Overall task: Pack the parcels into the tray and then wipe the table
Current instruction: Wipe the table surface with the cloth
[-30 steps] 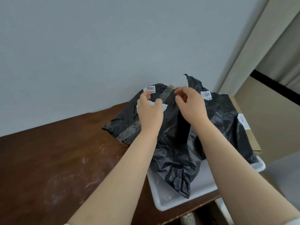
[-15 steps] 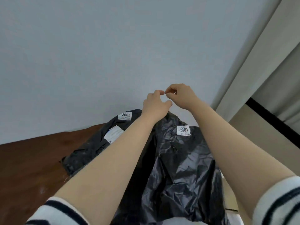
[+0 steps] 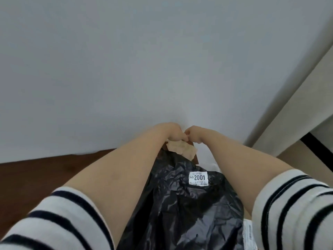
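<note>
since half a second ago both hands have gone further out and lower, to the far end of the pile, and the parcel marked 2002 no longer shows past my left forearm. nearest me are the striped left sleeve (image 3: 54, 222) and right sleeve (image 3: 292, 210), pushed up the forearms. between the forearms lies the black parcel (image 3: 189, 213), crumpled and glossy, its white label (image 3: 198, 178) reading 2001 face up; a second label (image 3: 247, 233) peeks out at its right edge by the right sleeve. beyond it a brown packet (image 3: 182, 147) with creased tan tape sticks out from under the black plastic. my left hand (image 3: 171, 132) has its fingers curled down onto that packet's far edge, gripping it as far as i can see. my right hand (image 3: 196, 135) is curled too, knuckles touching the left, but i cannot tell whether it holds anything. i cannot make out the tray for sure. dark wooden table (image 3: 36, 177) runs off to the left, meeting the grey wall (image 3: 144, 60), with a pale curtain (image 3: 297, 105) at the right.
</note>
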